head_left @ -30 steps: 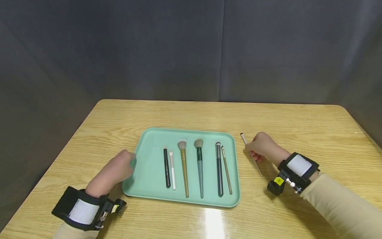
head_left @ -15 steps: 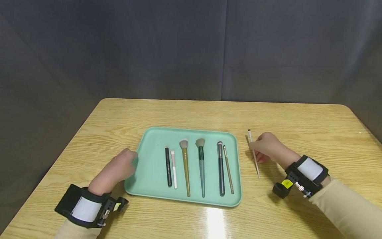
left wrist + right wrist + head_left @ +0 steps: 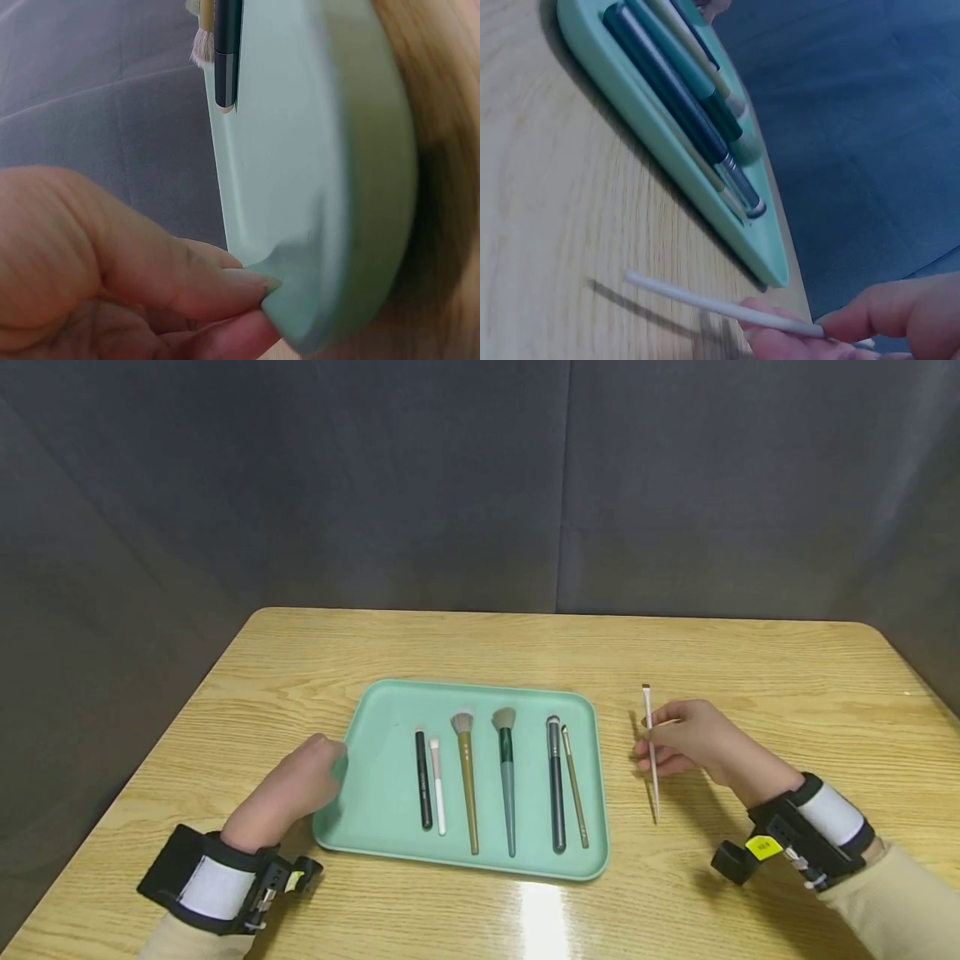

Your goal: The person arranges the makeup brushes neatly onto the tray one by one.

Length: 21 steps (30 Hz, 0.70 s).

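Note:
My left hand (image 3: pixel 292 783) pinches the left rim of a mint green tray (image 3: pixel 382 735); the left wrist view shows its thumb over the edge near a corner. Between the thumb and fingers of my right hand (image 3: pixel 697 739) is a thin pale makeup brush (image 3: pixel 655 789) with a dark flat tip pointing away. It is held over the table, right of the tray, and casts a shadow (image 3: pixel 645 311) on the wood. In the tray lie several makeup brushes side by side, among them a black one (image 3: pixel 423 781), a green one (image 3: pixel 507 789) and a dark grey one (image 3: pixel 556 789).
The tray stands on a light wooden table (image 3: pixel 480 647). A short white brush (image 3: pixel 438 789), a wide gold-handled brush (image 3: pixel 467 785) and a thin gold brush (image 3: pixel 575 789) also lie in it. A dark grey curtain (image 3: pixel 420 485) hangs behind the table.
My right hand has moved right, away from the tray, with the thin brush. The brush has turned from slanted to nearly straight away from me. My left hand stays on the tray rim.

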Available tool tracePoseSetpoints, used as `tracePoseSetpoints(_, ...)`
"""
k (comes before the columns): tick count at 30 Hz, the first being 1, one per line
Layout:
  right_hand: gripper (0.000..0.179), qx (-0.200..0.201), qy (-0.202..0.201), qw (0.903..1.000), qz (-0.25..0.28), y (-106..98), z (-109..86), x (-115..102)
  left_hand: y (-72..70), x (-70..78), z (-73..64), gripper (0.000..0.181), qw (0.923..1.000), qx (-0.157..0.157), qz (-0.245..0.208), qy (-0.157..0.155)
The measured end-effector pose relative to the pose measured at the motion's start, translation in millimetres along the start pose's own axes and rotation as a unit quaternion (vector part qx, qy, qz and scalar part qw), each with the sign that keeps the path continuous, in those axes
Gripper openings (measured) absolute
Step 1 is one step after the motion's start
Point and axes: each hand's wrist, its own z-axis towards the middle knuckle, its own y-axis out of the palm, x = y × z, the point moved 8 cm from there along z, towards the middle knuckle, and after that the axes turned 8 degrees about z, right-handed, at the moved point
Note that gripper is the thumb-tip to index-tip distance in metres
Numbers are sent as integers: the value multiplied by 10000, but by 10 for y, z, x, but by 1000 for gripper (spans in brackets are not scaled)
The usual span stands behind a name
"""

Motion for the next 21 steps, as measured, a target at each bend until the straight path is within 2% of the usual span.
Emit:
tracePoseSetpoints(4,29,-72,4,10000,48,-1,-47,-11,-3,0,-8,35,10000,-17,4,-30)
tracePoseSetpoints(11,28,-292,64,9976,630,36,-49,-34,-2,1,-2,36,10000,-25,-27,-28)
tracePoseSetpoints(21,34,-370,-123,9932,1093,291,-47,-191,-7,2,-10,36,10000,7,-74,1)
